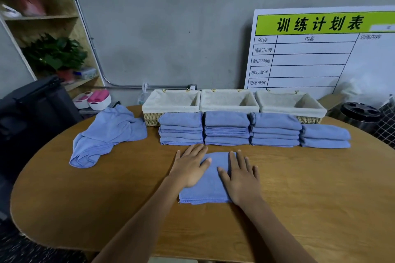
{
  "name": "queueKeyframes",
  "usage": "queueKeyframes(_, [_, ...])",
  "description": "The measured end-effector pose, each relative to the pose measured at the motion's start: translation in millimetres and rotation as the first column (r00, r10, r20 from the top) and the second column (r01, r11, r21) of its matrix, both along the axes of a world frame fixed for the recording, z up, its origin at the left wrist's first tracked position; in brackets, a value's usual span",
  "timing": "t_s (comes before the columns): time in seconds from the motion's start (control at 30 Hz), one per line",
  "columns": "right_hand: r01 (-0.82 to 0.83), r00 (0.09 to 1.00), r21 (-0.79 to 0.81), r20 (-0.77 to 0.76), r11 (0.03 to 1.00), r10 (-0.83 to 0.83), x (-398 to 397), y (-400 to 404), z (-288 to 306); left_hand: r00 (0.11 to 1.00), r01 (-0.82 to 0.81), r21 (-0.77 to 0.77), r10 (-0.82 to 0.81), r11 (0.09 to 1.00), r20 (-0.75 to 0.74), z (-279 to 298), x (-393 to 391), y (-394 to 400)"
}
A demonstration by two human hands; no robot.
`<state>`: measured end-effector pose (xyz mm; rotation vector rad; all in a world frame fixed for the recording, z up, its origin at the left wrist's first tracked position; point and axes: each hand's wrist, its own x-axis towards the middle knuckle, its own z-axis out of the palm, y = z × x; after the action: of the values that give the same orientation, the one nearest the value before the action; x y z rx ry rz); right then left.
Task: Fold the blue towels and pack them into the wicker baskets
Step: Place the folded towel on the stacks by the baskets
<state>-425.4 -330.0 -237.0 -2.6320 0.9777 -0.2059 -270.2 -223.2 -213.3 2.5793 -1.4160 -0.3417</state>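
A folded blue towel lies flat on the wooden table in front of me. My left hand presses on its left side with straight fingers. My right hand lies flat on its right side. Behind it stand several stacks of folded blue towels, the rightmost stack lower than the others. Three lined wicker baskets stand in a row at the table's back: left, middle, right. All three look empty. A loose pile of unfolded blue towels lies at the left.
A white board with a green header leans on the wall behind the baskets. A metal bin stands at the right, a dark chair at the left, shelves with plants behind it.
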Motion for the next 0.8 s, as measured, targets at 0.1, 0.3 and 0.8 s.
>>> queueKeyframes(0.1, [0.080,0.996,-0.017,0.030,0.997,-0.079,-2.1,-0.4,-1.2,1.000,-0.023,0.003,0.023,1.000,0.005,-2.3,3.8,3.9])
queueKeyframes(0.3, [0.130,0.991,-0.042,0.049,0.991,-0.128,-8.1,4.0,2.7,0.998,-0.061,0.014,0.061,0.998,0.000,-4.3,1.3,8.7])
queueKeyframes(0.8, [-0.102,0.890,0.234,0.455,0.967,-0.016,-26.0,-16.8,27.9,0.978,-0.067,-0.024,0.071,0.997,0.196,23.0,-20.3,12.9])
